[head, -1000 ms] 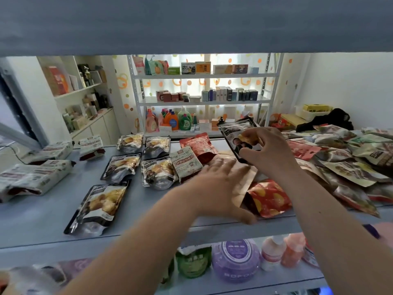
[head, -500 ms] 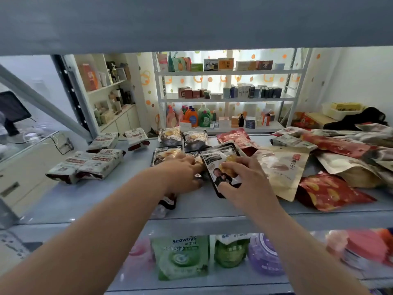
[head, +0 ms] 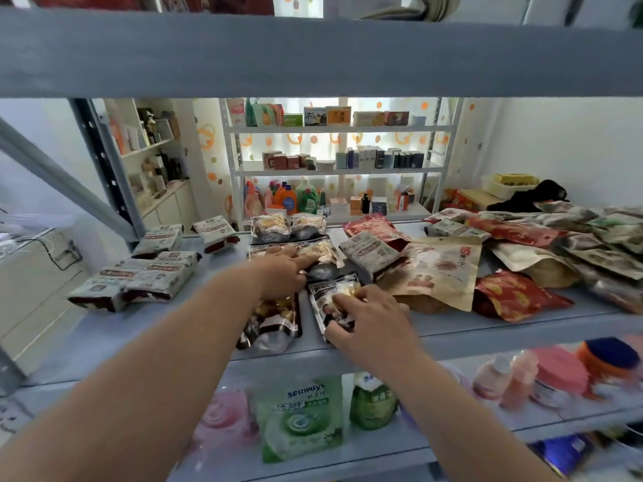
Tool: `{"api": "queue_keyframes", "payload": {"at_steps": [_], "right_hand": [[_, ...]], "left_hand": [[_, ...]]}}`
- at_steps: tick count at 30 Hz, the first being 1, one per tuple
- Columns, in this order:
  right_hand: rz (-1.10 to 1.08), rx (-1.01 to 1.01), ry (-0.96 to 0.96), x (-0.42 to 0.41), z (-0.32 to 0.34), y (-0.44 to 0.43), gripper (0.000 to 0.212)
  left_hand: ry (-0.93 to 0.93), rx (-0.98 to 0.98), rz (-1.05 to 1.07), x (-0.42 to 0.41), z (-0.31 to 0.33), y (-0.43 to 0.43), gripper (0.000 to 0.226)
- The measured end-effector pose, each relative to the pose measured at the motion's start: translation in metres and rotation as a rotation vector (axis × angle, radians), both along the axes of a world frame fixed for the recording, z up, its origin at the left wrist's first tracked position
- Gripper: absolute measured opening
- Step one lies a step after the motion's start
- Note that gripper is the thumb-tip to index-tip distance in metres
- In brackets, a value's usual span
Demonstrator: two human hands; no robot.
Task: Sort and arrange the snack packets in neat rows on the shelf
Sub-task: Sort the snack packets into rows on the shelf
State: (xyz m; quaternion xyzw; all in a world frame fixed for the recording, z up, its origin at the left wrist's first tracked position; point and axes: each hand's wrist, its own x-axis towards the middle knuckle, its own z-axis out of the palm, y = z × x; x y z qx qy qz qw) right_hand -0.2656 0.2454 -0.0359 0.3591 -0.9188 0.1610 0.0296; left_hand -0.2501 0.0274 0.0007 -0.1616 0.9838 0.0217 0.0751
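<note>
The black snack packet (head: 320, 300), held aloft a second ago, has been laid on the shelf (head: 139, 335) at frame centre beside its twin packet (head: 275, 321), still pinched by the right hand (head: 372, 318), while neighbouring packets (head: 322, 253) are steadied by the left hand (head: 282, 273) with straight fingers, so the row is judged extended.

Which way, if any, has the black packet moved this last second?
Yes: black packet went down from above the kraft pouch onto the shelf, left of it.
</note>
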Motion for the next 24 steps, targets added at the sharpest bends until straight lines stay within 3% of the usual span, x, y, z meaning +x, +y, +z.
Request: {"api": "queue_keyframes", "payload": {"at_steps": [5, 10, 14, 19, 22, 24], "right_hand": [[0.026, 0.152, 0.024, -0.005, 0.005, -0.012, 0.071], [0.000, -0.051, 0.229, -0.050, 0.023, -0.014, 0.059], [-0.142, 0.206, 0.071, -0.101, 0.034, -0.020, 0.071], [-0.035, 0.294, 0.043, -0.116, 0.044, -0.018, 0.067], [0.075, 0.190, 0.017, -0.126, 0.059, 0.005, 0.066], [0.085, 0.064, 0.004, -0.148, 0.069, 0.026, 0.062]], "left_hand": [[0.059, -0.075, -0.046, 0.022, -0.011, 0.006, 0.064], [0.033, -0.007, -0.028, 0.029, -0.020, 0.002, 0.068], [0.041, 0.014, -0.013, 0.020, -0.024, 0.003, 0.072], [0.105, -0.028, -0.022, 0.010, -0.009, 0.015, 0.070], [0.268, 0.005, -0.075, -0.013, 0.008, 0.033, 0.063], [0.272, 0.047, -0.103, -0.034, 0.016, 0.049, 0.065]]}}
